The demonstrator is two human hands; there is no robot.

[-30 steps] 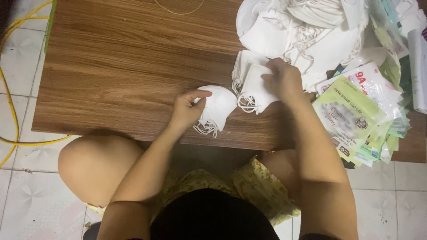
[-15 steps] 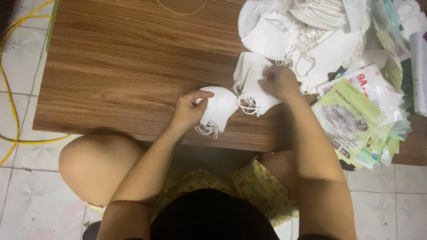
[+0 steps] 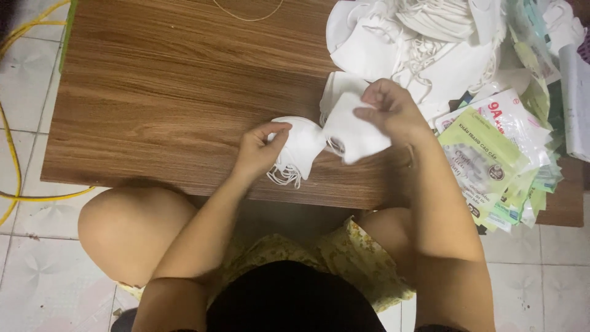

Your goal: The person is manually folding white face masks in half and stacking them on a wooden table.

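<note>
Right hand (image 3: 393, 114) pinched on flat white mask (image 3: 353, 132), lifted just right of folded mask stack (image 3: 298, 147) under pinching left hand (image 3: 258, 150).

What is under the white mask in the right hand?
Under the white mask pinched by the right hand, another flat white mask lies on the wooden table. Anything beneath stays covered.

Your left hand (image 3: 261, 149) rests on the stack of masks (image 3: 299, 149) near the table (image 3: 166, 104) edge closest to you. At its three o'clock, touching the stack, your right hand (image 3: 390, 112) pinches a single mask (image 3: 353, 132). The mask pile (image 3: 424, 46) lies at one o'clock, packets (image 3: 491, 163) at three.
</note>
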